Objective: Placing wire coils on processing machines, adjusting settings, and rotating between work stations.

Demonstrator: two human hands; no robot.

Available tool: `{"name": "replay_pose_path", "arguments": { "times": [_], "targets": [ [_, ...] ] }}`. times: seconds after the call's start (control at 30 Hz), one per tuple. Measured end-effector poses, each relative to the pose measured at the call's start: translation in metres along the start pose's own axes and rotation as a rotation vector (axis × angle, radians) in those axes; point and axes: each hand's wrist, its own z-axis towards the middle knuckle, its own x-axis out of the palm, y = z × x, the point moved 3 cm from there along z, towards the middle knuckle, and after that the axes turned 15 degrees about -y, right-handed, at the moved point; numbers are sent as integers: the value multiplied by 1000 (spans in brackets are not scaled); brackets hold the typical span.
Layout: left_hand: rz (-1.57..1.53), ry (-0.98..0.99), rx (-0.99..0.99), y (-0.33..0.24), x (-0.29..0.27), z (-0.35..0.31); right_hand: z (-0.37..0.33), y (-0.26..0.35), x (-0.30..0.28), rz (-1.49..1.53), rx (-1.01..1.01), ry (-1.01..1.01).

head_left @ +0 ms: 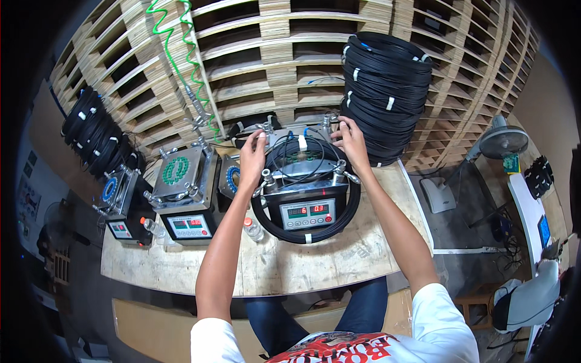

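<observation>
Since it is wound in many turns and bound with white ties, the black cable coil (353,209) should handle as springy, smooth and fairly weighty; its thick sides offer the best two-handed hold, clear of the loose strands on top. It lies around the machine (308,215) on the wooden table (266,269). The left hand (253,156) and right hand (352,144), fingers half-curled, are beside the far clamps (330,120); whether either grips anything, I cannot tell.
</observation>
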Motion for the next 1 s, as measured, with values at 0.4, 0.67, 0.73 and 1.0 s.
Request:
{"name": "replay_pose_path", "arguments": {
  "times": [0.4, 0.67, 0.73, 1.0],
  "targets": [
    [70, 2, -32, -7, 4, -5, 100, -66, 18, -98, 268, 7],
    [177, -32, 57, -9, -10, -1, 78, -67, 16, 539, 483, 309],
    [137, -48, 38, 0, -17, -1, 75, -54, 20, 350, 533, 208],
    [96, -24, 29, -1, 0, -4, 105, -54, 6, 99, 310, 196]
  ]
}}
